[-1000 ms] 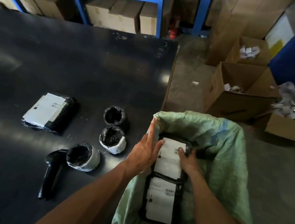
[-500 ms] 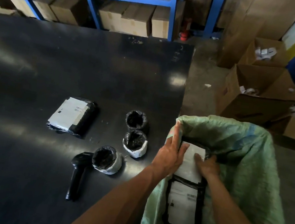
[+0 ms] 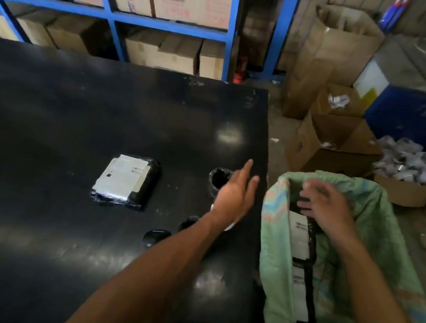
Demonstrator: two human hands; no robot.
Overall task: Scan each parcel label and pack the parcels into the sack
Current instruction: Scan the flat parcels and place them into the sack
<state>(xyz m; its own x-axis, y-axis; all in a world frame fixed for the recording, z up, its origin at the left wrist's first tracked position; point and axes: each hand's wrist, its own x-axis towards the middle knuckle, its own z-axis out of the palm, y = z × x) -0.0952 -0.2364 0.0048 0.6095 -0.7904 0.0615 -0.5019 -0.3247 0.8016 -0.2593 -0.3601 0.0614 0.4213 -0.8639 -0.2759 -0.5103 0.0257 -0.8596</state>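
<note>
A green woven sack point(image 3: 383, 252) stands open beside the black table's right edge point(image 3: 264, 146). Two flat black parcels with white labels point(image 3: 301, 234) point(image 3: 300, 293) stand on edge inside it. My right hand point(image 3: 326, 210) hovers blurred over the sack's mouth, fingers spread, just above the upper parcel. My left hand point(image 3: 237, 194) is open over the table and partly covers a round black parcel point(image 3: 219, 178). Another round parcel point(image 3: 188, 222) and the black scanner point(image 3: 155, 236) peek out beside my left forearm. A flat labelled parcel point(image 3: 123, 180) lies further left.
Open cardboard boxes point(image 3: 325, 159) stand on the floor to the right, one heaped with small wrapped items point(image 3: 407, 163). Blue shelving point(image 3: 117, 15) stacked with cartons runs behind the table. A blue container point(image 3: 413, 116) stands at the far right.
My left hand has left the sack and swung left over the table above the round parcels. My right hand has let go of the upper parcel and lifted. The view has shifted.
</note>
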